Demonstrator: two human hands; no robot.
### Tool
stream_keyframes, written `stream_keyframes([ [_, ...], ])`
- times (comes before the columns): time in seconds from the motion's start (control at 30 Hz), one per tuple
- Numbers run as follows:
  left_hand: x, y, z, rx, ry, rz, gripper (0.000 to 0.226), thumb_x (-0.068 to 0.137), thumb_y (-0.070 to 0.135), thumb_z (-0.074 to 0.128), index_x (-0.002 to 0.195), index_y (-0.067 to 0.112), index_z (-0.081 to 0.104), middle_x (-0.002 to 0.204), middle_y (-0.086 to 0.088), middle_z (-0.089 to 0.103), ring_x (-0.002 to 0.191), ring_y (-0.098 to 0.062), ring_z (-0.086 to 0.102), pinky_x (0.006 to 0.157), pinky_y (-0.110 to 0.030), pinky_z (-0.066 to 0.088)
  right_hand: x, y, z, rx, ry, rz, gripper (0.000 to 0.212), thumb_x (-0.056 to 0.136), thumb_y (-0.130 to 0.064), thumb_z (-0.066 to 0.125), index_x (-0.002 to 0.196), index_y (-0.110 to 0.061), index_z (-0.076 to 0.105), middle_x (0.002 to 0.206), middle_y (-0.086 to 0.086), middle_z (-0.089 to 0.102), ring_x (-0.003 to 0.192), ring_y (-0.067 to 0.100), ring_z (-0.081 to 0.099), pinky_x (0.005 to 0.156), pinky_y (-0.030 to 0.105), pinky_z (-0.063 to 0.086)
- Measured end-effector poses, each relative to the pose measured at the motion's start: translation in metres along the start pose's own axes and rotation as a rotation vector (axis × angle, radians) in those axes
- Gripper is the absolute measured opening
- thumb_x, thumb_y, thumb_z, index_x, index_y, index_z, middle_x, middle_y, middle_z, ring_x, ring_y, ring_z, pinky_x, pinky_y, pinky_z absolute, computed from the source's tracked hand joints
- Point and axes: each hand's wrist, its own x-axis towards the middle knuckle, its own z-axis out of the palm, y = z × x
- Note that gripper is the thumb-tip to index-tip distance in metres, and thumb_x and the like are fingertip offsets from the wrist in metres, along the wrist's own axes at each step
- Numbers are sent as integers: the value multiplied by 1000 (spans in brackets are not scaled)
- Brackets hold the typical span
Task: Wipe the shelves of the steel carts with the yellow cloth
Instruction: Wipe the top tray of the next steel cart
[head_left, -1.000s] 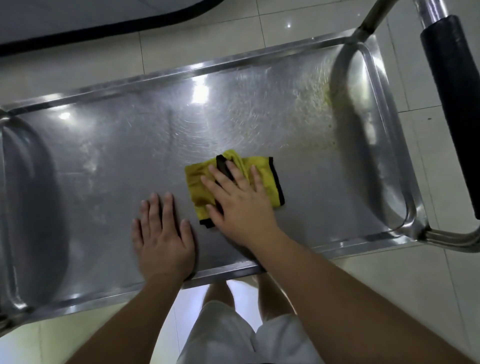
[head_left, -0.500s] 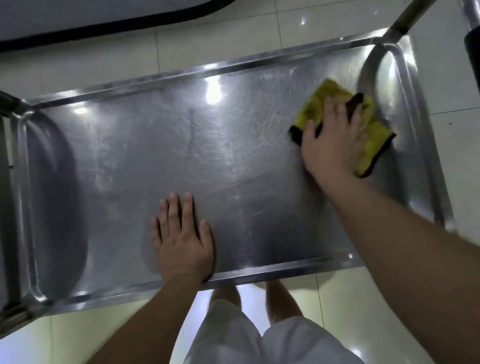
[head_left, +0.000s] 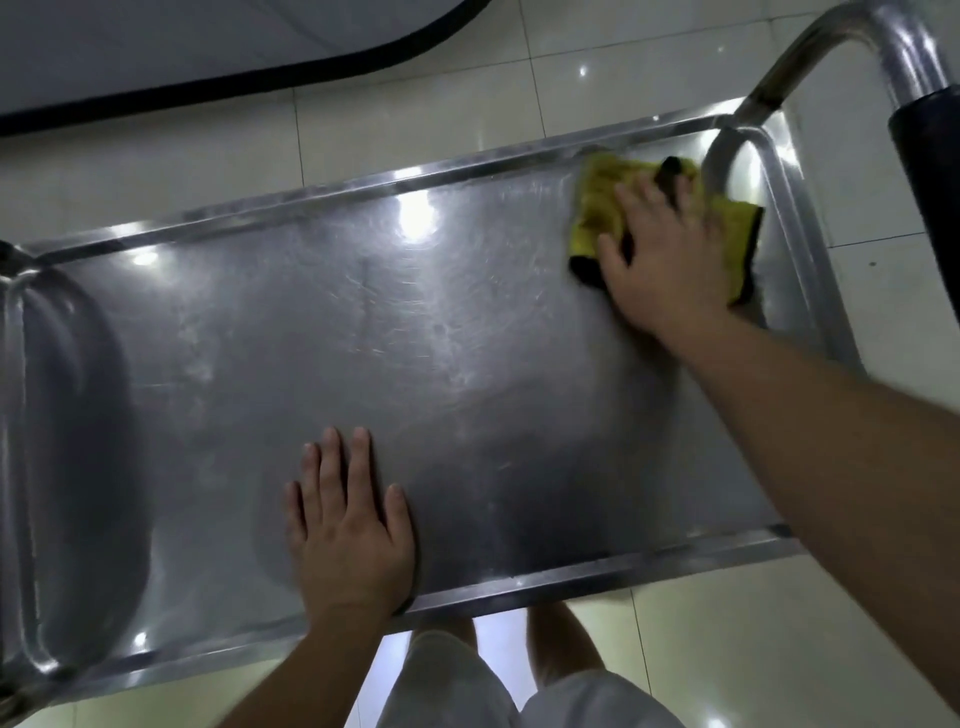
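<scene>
A right hand (head_left: 670, 260) presses the yellow cloth (head_left: 602, 208) flat, fingers spread, into the far right corner of the steel cart's shelf (head_left: 415, 364). The left hand (head_left: 350, 530) rests flat, released. Soft and light, the cloth likely handles best under a flat palm.

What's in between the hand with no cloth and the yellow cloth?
Nothing but bare steel shelf. In the head view, the left hand presses flat near the front rim; the yellow cloth sits under the right hand far off.

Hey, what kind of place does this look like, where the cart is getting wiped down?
Likely a commercial kitchen or similar service room, though little shows. A stainless steel cart shelf with a tubular handle stands on glossy pale floor tiles, and the right hand presses a yellow cloth on it.
</scene>
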Motion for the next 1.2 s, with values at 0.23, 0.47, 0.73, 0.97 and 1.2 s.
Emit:
stream_keyframes([
  [0.23,1,-1,0,8,15,14,70,100,47,34,166,29,21,174,0,15,161,-22,10,129,-52,13,24,-32,-9,99,-1,371,70,101,-53,28,166,-27,18,173,-3,14,160,33,1,126,61,5],
  [0.47,0,1,0,16,27,7,70,99,45,38,165,29,22,173,-2,20,160,-24,15,128,-51,13,-35,-197,34,-29,-193,-529,66,101,-57,36,163,-36,27,172,-10,18,160,23,7,127,55,4],
  [0.73,1,3,-3,16,2,17,69,101,46,35,166,29,19,174,0,14,162,-20,5,130,-47,6,58,-135,6,-37,-158,-367,70,101,-60,29,165,-35,17,174,-6,11,161,24,0,126,60,4],
  [0.97,1,1,-3,2,4,10,69,101,45,35,166,30,19,174,0,14,161,-20,7,129,-51,10,85,37,-38,2,-83,-13,73,102,-57,33,165,-26,14,175,0,5,160,31,-3,128,57,7],
  [1.2,0,0,-2,-12,11,8,68,100,45,34,166,30,22,174,0,16,161,-21,9,129,-50,9,1,70,-34,55,-129,-74,73,99,-60,35,164,-29,24,173,-3,17,160,25,4,129,50,7],
])
